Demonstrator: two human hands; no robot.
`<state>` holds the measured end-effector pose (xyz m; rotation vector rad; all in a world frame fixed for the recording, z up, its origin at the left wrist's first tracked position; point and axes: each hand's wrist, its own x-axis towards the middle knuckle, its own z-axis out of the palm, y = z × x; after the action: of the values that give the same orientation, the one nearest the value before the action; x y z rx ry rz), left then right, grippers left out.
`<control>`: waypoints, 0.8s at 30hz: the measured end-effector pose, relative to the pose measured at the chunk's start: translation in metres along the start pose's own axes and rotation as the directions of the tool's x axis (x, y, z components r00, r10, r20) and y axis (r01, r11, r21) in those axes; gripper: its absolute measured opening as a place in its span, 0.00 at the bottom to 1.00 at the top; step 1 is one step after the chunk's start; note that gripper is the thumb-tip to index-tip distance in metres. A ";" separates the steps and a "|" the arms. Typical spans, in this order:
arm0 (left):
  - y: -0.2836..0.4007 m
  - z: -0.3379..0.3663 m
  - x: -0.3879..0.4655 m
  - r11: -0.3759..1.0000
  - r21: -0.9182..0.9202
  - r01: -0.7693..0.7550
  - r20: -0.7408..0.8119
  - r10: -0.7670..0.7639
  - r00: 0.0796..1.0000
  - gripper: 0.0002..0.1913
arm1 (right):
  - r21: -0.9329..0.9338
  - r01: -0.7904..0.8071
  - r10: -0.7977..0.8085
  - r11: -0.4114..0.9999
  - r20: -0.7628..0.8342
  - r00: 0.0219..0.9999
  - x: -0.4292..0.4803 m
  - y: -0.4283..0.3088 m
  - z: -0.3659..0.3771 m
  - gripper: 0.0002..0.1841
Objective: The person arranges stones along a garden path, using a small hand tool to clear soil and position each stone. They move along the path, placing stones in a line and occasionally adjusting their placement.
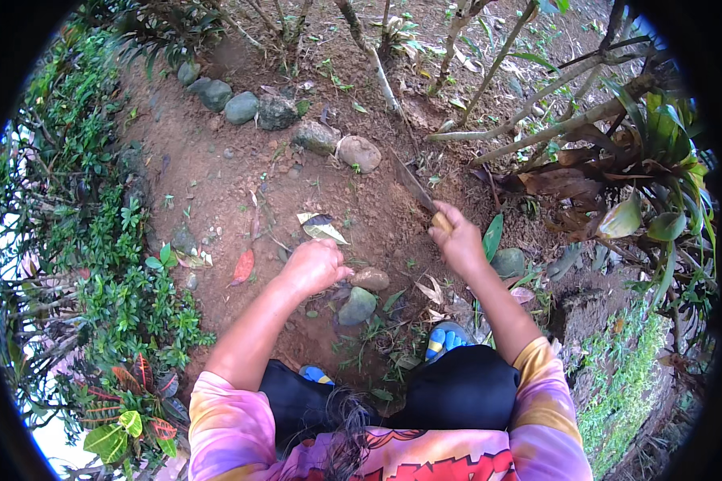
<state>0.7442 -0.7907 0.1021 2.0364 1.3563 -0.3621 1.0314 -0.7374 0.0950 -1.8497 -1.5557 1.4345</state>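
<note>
My right hand (457,237) grips the yellowish wooden handle (441,221) of a long knife. Its dark, worn blade (414,187) points away to the upper left, low over the soil by a tan rounded stone (359,154). My left hand (314,267) is curled above the dirt, its fingertips turned under, so whether it holds anything is hidden. Just beyond its knuckles lies a dry variegated leaf (323,227). A brown stone (370,278) is near the left thumb, and a greenish stone (357,306) lies on the near side of it.
Rounded stones (241,108) form a curved row across the bare soil (210,174). Slanting shrub stems (520,120) and broad-leaved plants (662,222) crowd the right. Low green shrubs (117,264) line the left. A red leaf (242,267) lies left of my hand. My feet in sandals (447,340) are below.
</note>
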 end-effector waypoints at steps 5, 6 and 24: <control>0.007 0.004 0.004 0.998 -0.053 0.029 -0.035 -0.031 0.999 0.19 | -0.503 0.283 -0.247 0.816 0.139 0.959 -0.041 0.027 -0.034 0.27; 0.007 0.005 0.004 0.996 -0.087 0.017 -0.056 -0.022 0.998 0.19 | -0.542 0.267 -0.191 0.797 0.193 0.963 -0.053 0.015 -0.053 0.27; 0.024 0.018 0.018 0.963 -0.191 -0.192 -0.159 0.162 0.974 0.16 | -0.451 0.238 -0.285 0.860 -0.037 0.958 -0.141 0.017 -0.132 0.22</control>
<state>0.7759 -0.7956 0.0878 2.0200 1.2252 0.0038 1.1648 -0.8222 0.2070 -1.8079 -2.1179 0.8981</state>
